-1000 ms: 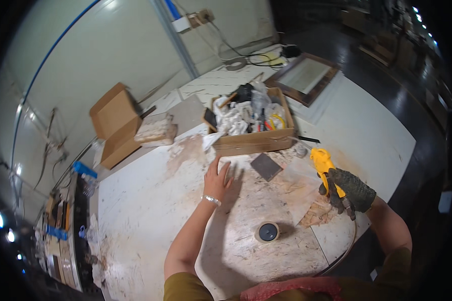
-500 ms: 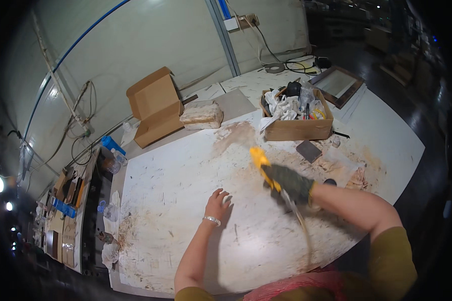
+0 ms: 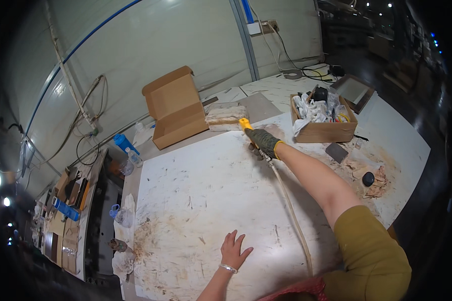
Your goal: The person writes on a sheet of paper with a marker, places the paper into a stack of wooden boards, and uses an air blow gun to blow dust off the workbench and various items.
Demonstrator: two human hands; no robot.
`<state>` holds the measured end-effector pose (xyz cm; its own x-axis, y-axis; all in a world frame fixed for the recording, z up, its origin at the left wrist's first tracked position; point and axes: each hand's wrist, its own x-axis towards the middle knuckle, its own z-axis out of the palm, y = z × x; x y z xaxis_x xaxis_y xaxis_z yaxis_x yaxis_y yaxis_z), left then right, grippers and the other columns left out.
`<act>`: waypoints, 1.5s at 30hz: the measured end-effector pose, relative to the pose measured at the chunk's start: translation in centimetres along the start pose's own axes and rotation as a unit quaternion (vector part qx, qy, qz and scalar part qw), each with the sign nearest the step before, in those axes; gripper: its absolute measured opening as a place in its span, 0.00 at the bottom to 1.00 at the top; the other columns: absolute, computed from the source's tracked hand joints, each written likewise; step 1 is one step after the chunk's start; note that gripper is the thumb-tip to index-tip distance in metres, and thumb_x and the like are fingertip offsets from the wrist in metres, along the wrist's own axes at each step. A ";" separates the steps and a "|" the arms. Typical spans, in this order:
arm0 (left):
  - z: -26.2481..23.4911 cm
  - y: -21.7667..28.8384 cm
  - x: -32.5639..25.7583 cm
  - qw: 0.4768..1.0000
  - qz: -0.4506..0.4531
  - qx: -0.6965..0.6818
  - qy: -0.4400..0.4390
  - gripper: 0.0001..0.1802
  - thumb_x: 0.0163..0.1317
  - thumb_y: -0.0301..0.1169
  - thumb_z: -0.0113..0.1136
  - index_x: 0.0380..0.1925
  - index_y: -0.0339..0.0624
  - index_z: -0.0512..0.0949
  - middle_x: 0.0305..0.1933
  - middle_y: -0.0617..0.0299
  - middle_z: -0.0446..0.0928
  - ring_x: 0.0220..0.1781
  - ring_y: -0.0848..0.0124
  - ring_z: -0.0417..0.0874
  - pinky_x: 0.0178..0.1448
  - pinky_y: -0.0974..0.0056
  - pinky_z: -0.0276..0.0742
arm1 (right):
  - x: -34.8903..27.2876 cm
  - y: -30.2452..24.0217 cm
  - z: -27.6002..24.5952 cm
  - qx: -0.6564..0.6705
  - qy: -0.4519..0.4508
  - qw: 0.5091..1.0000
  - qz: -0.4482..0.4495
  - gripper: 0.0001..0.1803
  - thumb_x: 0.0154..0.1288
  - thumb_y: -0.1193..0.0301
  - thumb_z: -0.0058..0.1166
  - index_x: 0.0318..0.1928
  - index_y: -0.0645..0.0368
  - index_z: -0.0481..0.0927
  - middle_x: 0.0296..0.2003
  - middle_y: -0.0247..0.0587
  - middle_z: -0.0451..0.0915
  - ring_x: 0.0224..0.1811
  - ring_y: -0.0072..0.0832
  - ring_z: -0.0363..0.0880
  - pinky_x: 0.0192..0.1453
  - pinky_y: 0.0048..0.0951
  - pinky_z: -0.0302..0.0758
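Note:
My right hand [image 3: 262,142], in a dark green glove with a yellow cuff, is closed around a yellow air blow gun [image 3: 244,124]. Its tip is near a dusty, pale wrapped block [image 3: 227,115] at the back of the white worktable [image 3: 186,195]. From the gun's lower end a beige air hose [image 3: 291,210] runs toward me over the tabletop. My bare left hand [image 3: 232,251], with a bracelet at the wrist, rests on the near part of the table, fingers spread and holding nothing. The trigger is hidden by the glove.
An open brown cardboard box [image 3: 178,118] stands at the back left. Right of the block is a carton [image 3: 331,132] of rags and tools. A dark abrasive pad [image 3: 336,152], a black round object [image 3: 368,179] and a frame [image 3: 354,93] lie at right. Bottles [image 3: 125,144] line the left edge.
My right hand has reached away from me with the blow gun, up to the block, trailing the hose. My left hand has come nearer to me. The view has shifted somewhat.

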<state>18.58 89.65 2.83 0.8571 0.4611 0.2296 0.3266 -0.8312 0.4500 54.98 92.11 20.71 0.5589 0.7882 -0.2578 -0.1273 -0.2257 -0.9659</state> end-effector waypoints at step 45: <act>1.3 2.1 1.3 0.996 0.027 0.069 -0.045 0.37 0.49 0.56 0.60 0.56 0.49 0.68 0.65 0.45 0.57 0.66 0.46 0.54 0.64 0.45 0.50 | -2.0 13.2 -9.5 -0.492 -0.051 0.857 -0.144 0.16 0.54 0.57 0.51 0.27 0.59 0.75 0.19 0.35 0.75 0.14 0.25 0.69 0.18 0.32 0.67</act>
<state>20.84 88.12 2.96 0.9051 0.3897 0.1699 0.3248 -0.8918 0.3151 59.95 82.17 8.68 0.3690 0.9274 -0.0613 0.7853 -0.3464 -0.5131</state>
